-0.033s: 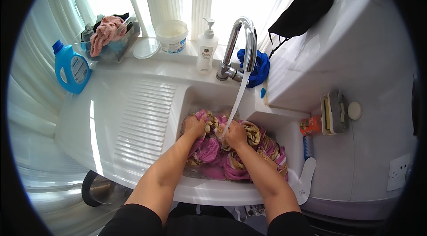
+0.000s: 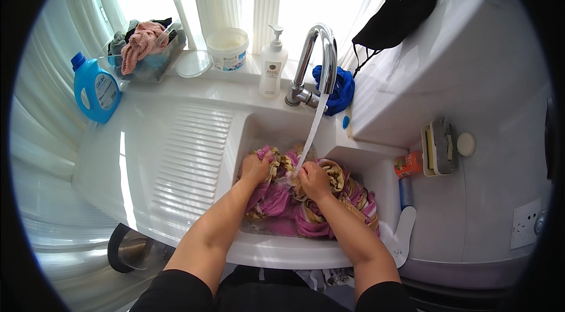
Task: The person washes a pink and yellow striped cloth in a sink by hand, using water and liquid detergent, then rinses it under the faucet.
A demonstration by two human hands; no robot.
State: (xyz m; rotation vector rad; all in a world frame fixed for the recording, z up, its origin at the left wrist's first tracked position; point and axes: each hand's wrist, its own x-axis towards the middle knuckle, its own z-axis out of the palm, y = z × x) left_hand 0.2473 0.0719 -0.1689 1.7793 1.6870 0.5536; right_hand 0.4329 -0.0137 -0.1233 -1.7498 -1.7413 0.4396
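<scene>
A wet bundle of pink and tan patterned cloth [image 2: 273, 199] lies bunched in the white sink basin, partly in sudsy water. My left hand [image 2: 256, 168] is closed on the cloth's left side, and my right hand [image 2: 313, 179] grips it nearer the middle. Some of my fingertips are hidden in the folds. From the curved chrome faucet [image 2: 321, 35], a stream of water [image 2: 313, 132] falls onto the cloth between my hands, close to the right one. More twisted cloth spreads to the right, under my right forearm.
A ribbed washboard [image 2: 194, 159] is left of the basin. Behind stand a blue detergent bottle [image 2: 99, 91], a clothes bin [image 2: 156, 70], a white tub [image 2: 228, 59] and a pump bottle [image 2: 272, 70]. On the right are a soap box [image 2: 432, 150], an orange container [image 2: 408, 164] and a brush [image 2: 404, 235].
My hands have drawn very slightly apart, the right one shifting a little to the right. Both keep hold of the cloth, and the water still runs.
</scene>
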